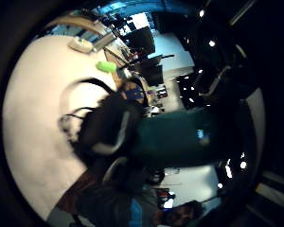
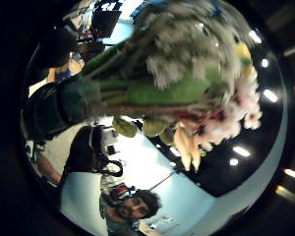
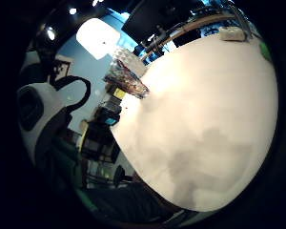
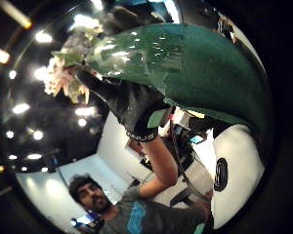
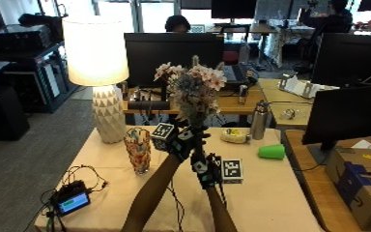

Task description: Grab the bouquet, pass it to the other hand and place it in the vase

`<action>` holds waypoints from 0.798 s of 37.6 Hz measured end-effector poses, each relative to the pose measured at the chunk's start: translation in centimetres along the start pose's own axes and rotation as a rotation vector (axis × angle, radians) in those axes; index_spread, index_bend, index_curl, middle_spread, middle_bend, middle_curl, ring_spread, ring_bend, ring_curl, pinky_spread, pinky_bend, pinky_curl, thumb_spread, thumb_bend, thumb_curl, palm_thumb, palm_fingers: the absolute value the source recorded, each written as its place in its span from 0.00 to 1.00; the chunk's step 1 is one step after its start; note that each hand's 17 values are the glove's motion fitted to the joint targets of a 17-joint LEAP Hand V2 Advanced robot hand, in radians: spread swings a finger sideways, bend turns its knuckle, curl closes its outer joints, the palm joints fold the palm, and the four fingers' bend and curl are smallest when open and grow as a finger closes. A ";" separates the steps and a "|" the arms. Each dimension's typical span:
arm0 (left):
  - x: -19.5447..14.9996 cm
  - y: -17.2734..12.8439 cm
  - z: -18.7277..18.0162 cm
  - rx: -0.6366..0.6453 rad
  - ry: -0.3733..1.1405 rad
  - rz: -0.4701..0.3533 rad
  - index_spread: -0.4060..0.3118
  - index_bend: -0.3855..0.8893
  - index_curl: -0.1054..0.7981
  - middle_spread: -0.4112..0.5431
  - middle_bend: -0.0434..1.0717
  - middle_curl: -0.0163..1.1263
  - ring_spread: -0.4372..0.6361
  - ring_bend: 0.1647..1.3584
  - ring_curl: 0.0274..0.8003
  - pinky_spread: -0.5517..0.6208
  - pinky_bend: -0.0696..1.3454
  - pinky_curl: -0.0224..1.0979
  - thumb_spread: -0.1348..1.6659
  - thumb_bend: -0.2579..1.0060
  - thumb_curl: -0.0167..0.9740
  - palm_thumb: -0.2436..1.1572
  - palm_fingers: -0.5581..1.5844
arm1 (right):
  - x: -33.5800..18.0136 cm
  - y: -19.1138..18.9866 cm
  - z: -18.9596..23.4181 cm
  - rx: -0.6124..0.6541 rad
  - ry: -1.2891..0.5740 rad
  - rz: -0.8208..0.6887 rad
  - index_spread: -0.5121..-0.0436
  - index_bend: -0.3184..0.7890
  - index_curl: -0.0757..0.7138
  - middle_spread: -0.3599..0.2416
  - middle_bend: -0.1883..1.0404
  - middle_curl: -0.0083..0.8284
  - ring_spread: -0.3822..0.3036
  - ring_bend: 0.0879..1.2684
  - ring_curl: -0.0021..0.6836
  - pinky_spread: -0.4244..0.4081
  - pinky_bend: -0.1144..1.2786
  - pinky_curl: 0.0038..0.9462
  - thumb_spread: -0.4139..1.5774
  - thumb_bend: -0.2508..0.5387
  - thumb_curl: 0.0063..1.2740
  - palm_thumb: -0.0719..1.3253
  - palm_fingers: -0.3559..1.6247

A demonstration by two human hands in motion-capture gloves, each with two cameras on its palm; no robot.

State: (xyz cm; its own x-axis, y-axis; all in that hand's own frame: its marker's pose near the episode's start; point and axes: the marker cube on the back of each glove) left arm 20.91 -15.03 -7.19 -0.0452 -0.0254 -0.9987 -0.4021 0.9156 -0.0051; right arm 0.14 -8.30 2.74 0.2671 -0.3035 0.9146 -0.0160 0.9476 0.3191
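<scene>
The bouquet (image 5: 192,89) of pale pink and white flowers stands upright in the air above the table (image 5: 263,193). Its stems sit in a dark green wrap (image 4: 185,63). My left hand (image 5: 180,137) grips the stems just under the blooms, and it also shows in the right thumb side palm view as the left hand (image 4: 132,107). My right hand (image 5: 205,169) holds the lower end of the wrap (image 1: 180,137), right below the left. The blooms (image 2: 187,73) fill the left thumb side palm view. The patterned glass vase (image 5: 138,150) stands on the table, left of both hands.
A white lamp (image 5: 98,72) stands at the table's back left. A steel bottle (image 5: 257,121), a green cup (image 5: 272,152) and a pale roll (image 5: 235,136) sit at the back right. A small screen device (image 5: 72,200) with cables lies at the front left. Monitors (image 5: 173,53) stand behind.
</scene>
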 end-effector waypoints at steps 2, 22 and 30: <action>-0.2 -0.3 0.2 0.005 -0.002 -0.008 0.42 0.49 0.39 0.27 0.26 0.34 0.37 0.41 0.36 0.57 0.34 0.32 0.58 0.22 0.42 0.65 0.62 | 0.3 0.1 0.4 -0.011 -0.022 -0.018 0.49 0.43 0.64 0.29 0.64 0.70 0.26 0.69 0.78 0.14 0.60 0.50 0.42 0.28 0.59 0.78 0.83; -0.5 -0.2 0.2 0.073 -0.167 -0.065 0.15 0.54 0.57 0.08 0.47 0.45 0.10 0.40 0.47 0.21 0.28 0.36 0.31 0.18 0.61 0.79 0.90 | 2.9 0.3 1.3 -0.020 0.068 0.013 0.49 0.43 0.65 0.29 0.64 0.71 0.27 0.68 0.77 0.14 0.59 0.49 0.43 0.28 0.60 0.78 0.84; -0.8 -0.7 -0.5 0.075 -0.206 -0.052 0.14 0.55 0.61 0.07 0.50 0.48 0.09 0.42 0.51 0.19 0.30 0.38 0.29 0.18 0.65 0.79 0.88 | 2.4 -0.4 1.3 -0.061 0.055 -0.132 0.48 0.44 0.66 0.30 0.64 0.70 0.26 0.66 0.76 0.13 0.56 0.47 0.43 0.27 0.60 0.77 0.83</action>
State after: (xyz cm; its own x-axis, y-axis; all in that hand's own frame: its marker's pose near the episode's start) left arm 20.80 -15.83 -6.39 0.1652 0.0021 -0.9863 -0.3292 0.9428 -0.0531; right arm -0.50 -9.51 5.15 0.3153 -0.4219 0.8501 0.0811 0.9045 0.4188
